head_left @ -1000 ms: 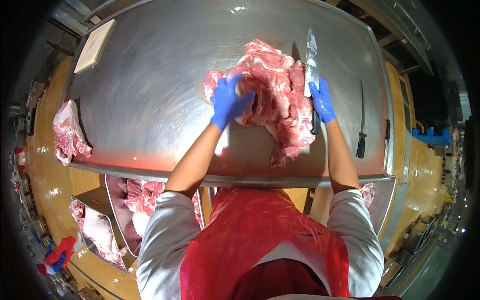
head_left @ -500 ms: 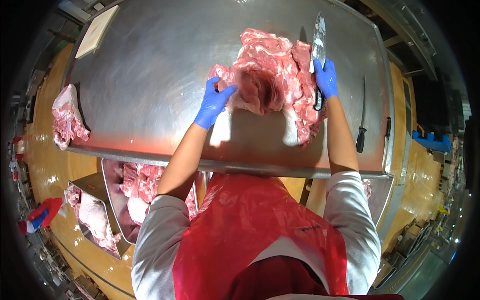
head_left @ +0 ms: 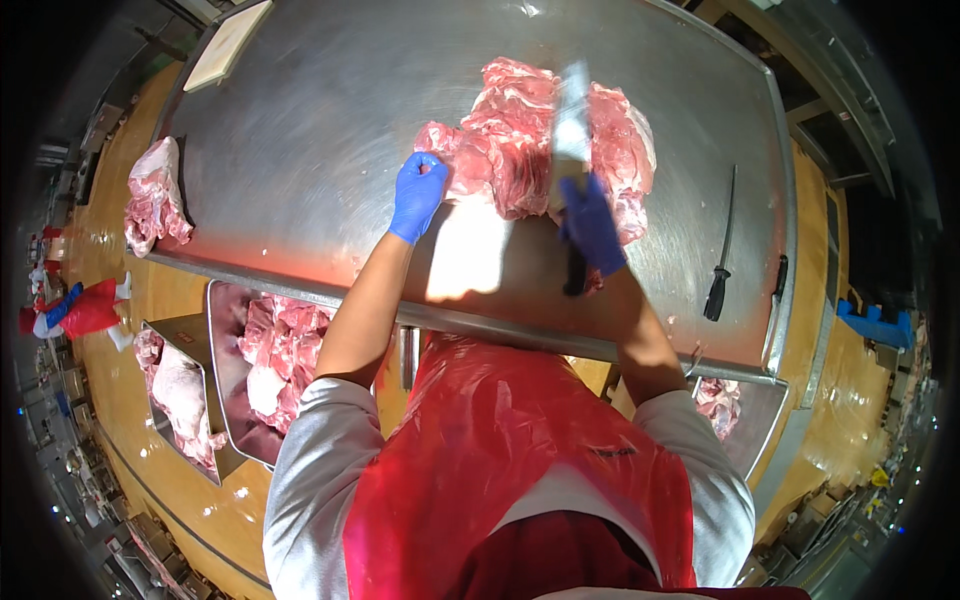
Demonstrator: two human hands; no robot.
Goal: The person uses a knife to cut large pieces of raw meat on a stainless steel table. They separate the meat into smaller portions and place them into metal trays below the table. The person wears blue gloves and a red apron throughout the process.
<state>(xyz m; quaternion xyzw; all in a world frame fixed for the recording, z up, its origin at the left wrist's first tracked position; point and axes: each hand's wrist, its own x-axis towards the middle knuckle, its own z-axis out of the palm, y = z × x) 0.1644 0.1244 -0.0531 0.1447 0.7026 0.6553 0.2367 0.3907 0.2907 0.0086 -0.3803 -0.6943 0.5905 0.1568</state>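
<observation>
A large slab of raw red meat [head_left: 510, 120] with pale fat lies on the steel table in front of me. At its left end, my blue-gloved left hand [head_left: 418, 195] is closed, its curled fingers pinching the meat's edge. My right hand [head_left: 592, 225], also blue-gloved and smeared by motion, is wrapped round a butcher knife [head_left: 572, 115]. The broad blade points away from me above the slab's right part, with the black handle end sticking out below the fist. Blur hides whether the blade touches the meat.
A sharpening steel [head_left: 722, 250] lies to the right on the steel table [head_left: 330, 130]. Another meat piece [head_left: 155, 195] and a white board [head_left: 228, 45] are at the left. Below the near edge stand metal bins of meat [head_left: 285, 350]. A person in red [head_left: 90, 308] is far left.
My right hand has swung the knife leftward, from beside the slab to above it. My left hand's spread fingers have closed at the meat's left edge. The slab's right part now lies spread wider.
</observation>
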